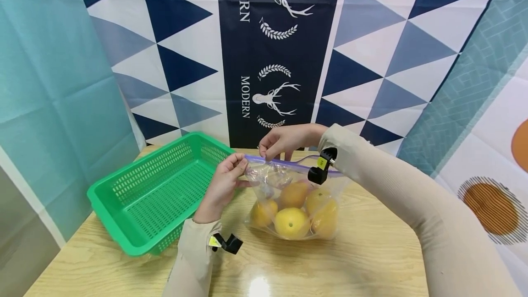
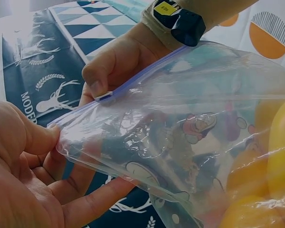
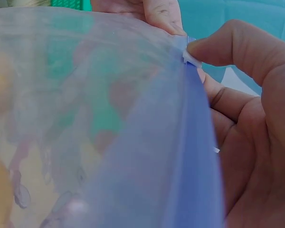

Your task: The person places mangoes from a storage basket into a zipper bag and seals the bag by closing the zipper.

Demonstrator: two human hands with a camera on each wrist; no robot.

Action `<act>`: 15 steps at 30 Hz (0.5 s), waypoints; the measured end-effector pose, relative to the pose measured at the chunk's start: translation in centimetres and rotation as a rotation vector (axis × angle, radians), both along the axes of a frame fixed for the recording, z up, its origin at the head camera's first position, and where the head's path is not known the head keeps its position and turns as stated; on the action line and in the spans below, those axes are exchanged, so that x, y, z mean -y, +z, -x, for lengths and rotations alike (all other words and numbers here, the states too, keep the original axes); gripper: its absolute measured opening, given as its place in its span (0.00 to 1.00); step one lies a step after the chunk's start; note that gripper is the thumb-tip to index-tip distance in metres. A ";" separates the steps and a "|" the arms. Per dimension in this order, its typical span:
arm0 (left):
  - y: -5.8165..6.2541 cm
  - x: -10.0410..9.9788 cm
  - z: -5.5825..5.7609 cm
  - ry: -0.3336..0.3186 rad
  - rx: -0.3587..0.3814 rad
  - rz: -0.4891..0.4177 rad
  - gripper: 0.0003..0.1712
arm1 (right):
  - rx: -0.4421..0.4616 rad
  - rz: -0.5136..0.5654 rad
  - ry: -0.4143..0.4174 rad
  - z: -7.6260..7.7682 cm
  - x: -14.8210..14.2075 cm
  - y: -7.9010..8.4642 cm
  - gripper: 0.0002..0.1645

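A clear zip bag (image 1: 264, 187) with a purple zip strip stands on the wooden table, holding several yellow-orange fruits (image 1: 292, 222) that look like oranges or lemons. My left hand (image 1: 224, 180) pinches the bag's top left corner between thumb and fingers. At the zip strip, my right hand (image 1: 284, 142) pinches the small white slider (image 3: 192, 59) between thumb and finger, a short way right of the left hand. Cartoon prints show on the bag's plastic in the left wrist view. The purple strip gapes to the right of the slider in the head view.
A green plastic basket (image 1: 99, 190) with slotted walls stands on the table (image 1: 330, 265) at the left, close to my left hand. Behind the table hangs a patterned cloth (image 1: 181, 58) with triangles and deer heads. Each wrist carries a small black camera (image 1: 317, 174).
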State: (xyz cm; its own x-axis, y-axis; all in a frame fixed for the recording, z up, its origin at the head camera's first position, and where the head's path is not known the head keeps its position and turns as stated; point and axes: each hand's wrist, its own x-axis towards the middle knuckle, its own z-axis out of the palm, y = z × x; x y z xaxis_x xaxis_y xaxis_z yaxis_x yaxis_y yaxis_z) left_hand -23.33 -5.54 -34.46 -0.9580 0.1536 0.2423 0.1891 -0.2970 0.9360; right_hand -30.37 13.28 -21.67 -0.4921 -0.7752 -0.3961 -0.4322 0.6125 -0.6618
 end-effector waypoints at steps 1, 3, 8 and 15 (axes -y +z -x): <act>0.0 0.0 0.0 -0.003 0.000 0.000 0.10 | 0.003 -0.003 0.001 0.0 0.0 0.0 0.05; -0.1 0.0 0.0 -0.006 0.007 -0.002 0.09 | 0.010 -0.009 0.005 0.0 -0.1 0.0 0.05; 0.0 -0.1 0.0 -0.001 0.016 -0.006 0.09 | 0.019 -0.013 0.010 0.1 -0.2 0.1 0.04; -0.1 -0.2 0.1 -0.002 0.016 0.019 0.09 | 0.018 -0.019 0.033 0.2 -0.4 0.1 0.04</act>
State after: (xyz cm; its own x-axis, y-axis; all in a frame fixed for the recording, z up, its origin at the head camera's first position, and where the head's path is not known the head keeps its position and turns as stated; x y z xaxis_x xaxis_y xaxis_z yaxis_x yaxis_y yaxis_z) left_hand -23.42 -5.37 -34.54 -0.9615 0.1594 0.2238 0.1734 -0.2798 0.9443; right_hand -30.54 13.73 -21.61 -0.4592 -0.7832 -0.4191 -0.4403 0.6105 -0.6584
